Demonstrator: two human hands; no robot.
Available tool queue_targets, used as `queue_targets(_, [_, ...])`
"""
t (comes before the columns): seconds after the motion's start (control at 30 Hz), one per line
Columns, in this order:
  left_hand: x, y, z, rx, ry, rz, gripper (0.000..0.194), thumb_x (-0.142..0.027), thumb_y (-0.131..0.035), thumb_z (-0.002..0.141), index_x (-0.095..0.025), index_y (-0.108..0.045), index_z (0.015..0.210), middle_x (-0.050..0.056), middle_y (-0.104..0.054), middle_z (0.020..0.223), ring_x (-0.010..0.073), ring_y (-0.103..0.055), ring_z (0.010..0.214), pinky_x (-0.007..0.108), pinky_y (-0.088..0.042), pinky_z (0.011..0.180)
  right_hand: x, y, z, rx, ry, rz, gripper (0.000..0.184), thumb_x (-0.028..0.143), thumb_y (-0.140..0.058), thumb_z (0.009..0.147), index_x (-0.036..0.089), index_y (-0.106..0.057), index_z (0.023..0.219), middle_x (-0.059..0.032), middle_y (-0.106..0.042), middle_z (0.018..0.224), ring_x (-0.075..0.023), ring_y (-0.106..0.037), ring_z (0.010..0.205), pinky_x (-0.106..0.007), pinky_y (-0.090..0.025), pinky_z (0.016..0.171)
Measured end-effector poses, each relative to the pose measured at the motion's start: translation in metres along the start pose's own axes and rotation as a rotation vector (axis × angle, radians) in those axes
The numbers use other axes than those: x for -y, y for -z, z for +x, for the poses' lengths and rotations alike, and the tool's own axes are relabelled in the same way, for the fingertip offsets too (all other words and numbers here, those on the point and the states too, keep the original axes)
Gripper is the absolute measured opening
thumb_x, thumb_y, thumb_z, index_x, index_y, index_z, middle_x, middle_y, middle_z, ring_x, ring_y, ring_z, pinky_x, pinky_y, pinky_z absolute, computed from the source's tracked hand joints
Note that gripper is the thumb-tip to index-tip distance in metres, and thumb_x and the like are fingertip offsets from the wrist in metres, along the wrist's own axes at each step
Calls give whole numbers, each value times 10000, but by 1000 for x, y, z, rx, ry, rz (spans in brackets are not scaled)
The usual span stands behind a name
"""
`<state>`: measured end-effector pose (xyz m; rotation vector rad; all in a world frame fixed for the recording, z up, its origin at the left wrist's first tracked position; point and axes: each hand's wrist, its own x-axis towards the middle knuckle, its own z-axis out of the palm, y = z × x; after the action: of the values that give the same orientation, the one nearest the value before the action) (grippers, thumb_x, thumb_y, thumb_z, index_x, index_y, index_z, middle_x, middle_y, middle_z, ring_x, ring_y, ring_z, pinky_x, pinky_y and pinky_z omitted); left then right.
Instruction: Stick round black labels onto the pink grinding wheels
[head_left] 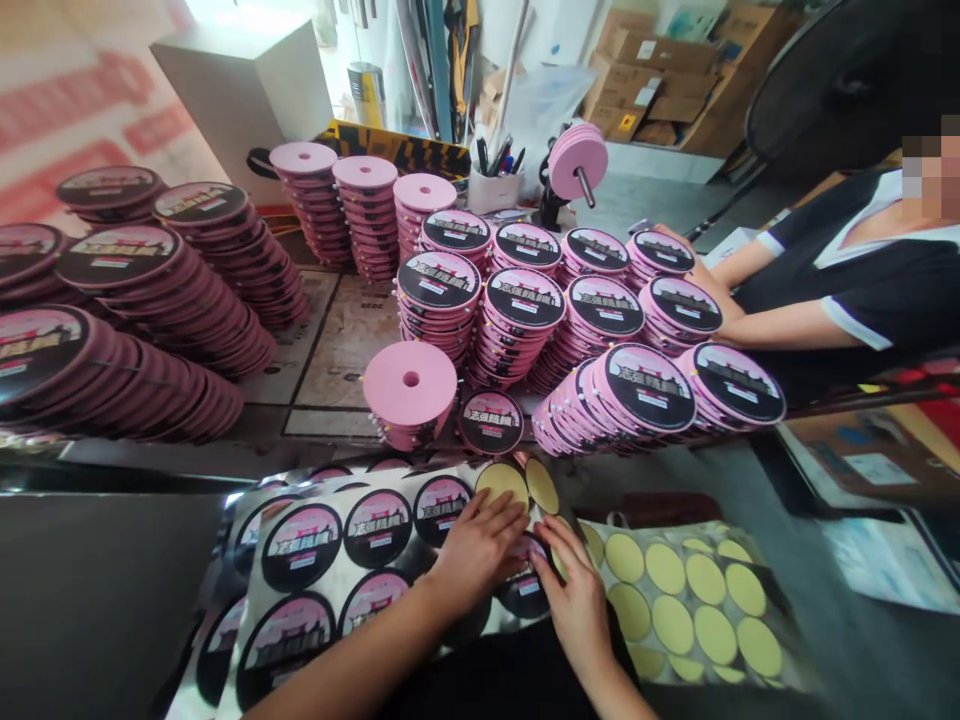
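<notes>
A silver sheet of round pink-and-black stickers (pixel 378 528) lies in front of me, over other similar sheets. My left hand (pixel 480 550) rests on its right part, fingers stretched out over a pale yellow circle (pixel 501 484). Close beside it, my right hand (pixel 576 582) has its thumb and fingers bent at the sheet's right edge, by a round sticker (pixel 523 590) partly covered by my hands. Past that edge the sheet bends down into a section of yellow circles (pixel 694 622). Just beyond my hands are a single labelled disc (pixel 490 422) and a plain-topped stack of pink foam discs (pixel 410 385).
Several stacks of labelled pink spools (pixel 525 297) crowd the table, with more stacks (pixel 120 255) at left. Behind stand a pen cup (pixel 495 188), a rod holding pink discs (pixel 577 162) and a white box (pixel 247 90). A person (pixel 817 270) sits at right, near a fan.
</notes>
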<state>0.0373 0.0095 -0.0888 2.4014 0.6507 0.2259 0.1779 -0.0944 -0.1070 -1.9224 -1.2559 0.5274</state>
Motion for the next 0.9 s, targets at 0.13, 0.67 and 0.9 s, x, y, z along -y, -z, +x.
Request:
queue_targets(0.13, [-1,-2,0,-51,-18,-9,434,-304,-557,825,-175,-514,1237,119,-573,1253,253,-446,1232,457,-280,1049,2,-1,-2,-23,22,-18,270,310,-515,836,174,-679,1002,-137,-657,1091,-261,-601,1030,-439,-494,873])
queue_targets(0.67, [-8,4,-1,-43,28,-76,388,-265,-574,812,-180,-552,1190,124,-601,1214,265,-474,1206,463,-281,1037,17,5,13,-61,59,-7,168,258,-563,798,208,-634,654,-51,-632,735,-209,-599,752,-341,-492,701])
queue_targets(0.9, [-11,25,-6,-90,97,-458,429,-356,-387,895,-201,-451,1290,118,-549,1281,227,-438,1237,468,-216,1071,42,40,-10,-72,411,-94,148,174,-587,757,272,-681,698,-53,-677,766,-222,-641,735,-331,-525,653])
